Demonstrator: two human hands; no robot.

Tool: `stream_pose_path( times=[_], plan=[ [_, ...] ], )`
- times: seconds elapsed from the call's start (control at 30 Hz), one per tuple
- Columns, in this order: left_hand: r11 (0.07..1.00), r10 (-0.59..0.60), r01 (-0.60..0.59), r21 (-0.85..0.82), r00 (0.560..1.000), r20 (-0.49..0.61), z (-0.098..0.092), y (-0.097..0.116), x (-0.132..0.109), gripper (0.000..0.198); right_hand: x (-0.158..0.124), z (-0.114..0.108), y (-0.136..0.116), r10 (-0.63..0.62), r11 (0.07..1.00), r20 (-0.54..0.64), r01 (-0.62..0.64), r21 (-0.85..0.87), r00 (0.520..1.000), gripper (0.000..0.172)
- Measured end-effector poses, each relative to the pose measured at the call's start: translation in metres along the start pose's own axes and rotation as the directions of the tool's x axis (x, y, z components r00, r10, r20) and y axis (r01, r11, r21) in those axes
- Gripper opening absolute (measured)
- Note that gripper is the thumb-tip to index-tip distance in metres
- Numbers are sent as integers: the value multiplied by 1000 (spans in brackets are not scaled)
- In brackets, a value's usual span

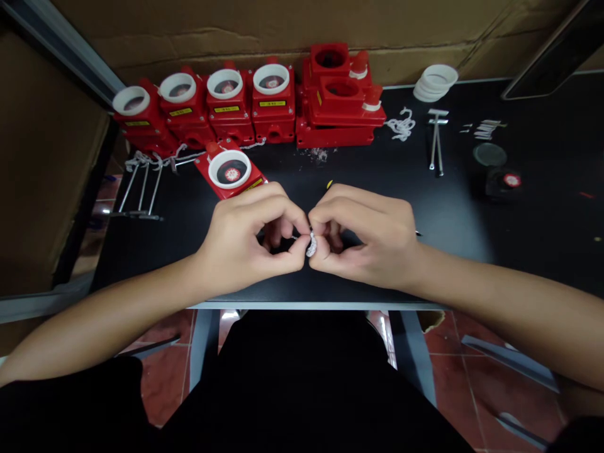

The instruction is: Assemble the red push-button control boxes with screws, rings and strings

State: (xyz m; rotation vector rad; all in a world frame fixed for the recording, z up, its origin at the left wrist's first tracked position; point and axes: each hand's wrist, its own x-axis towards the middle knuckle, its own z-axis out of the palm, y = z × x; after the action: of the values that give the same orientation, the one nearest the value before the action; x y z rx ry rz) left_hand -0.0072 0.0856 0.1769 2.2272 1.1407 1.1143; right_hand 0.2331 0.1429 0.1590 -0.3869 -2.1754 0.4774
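Observation:
Near the front edge of the black table, my left hand [257, 236] and my right hand [365, 239] meet fingertip to fingertip. Between their pinched thumbs and forefingers is a small piece of white cord [311, 245], held from both sides. Just behind my left hand lies a red cover [214, 167] with a white ring [229, 168] around a dark round window. A small yellow tip [329, 184] shows behind my right hand; the rest of that item is hidden.
Red boxes [275, 116] with white rings line the back, beside stacked red housings [340, 116]. White cord [401, 124], white rings [436, 82], metal T-handled tools [436, 141] and a clear disc [489, 154] lie to the right. More metal tools [141, 192] lie left.

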Motion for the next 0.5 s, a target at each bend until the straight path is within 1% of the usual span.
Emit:
stream_pose_path(
  times=[0.1, 0.27, 0.37, 0.5],
  plan=[
    [999, -26, 26, -26, 1000, -4, 3, 0, 0, 9, 0, 3, 0, -2, 1000, -13, 1, -25, 1000, 22],
    [996, -92, 92, 1, 996, 3, 6, 4, 0, 9, -1, 10, 3, -66, 997, -44, 65, -31, 997, 22],
    [995, -95, 95, 36, 995, 8, 5, 5, 1, 10, -2, 14, 4, -81, 996, -61, 78, -43, 995, 22],
    [994, -89, 88, 61, 996, 5, 4, 6, 3, 13, -2, 16, 5, -67, 996, -73, 63, -57, 995, 22]
  ],
)
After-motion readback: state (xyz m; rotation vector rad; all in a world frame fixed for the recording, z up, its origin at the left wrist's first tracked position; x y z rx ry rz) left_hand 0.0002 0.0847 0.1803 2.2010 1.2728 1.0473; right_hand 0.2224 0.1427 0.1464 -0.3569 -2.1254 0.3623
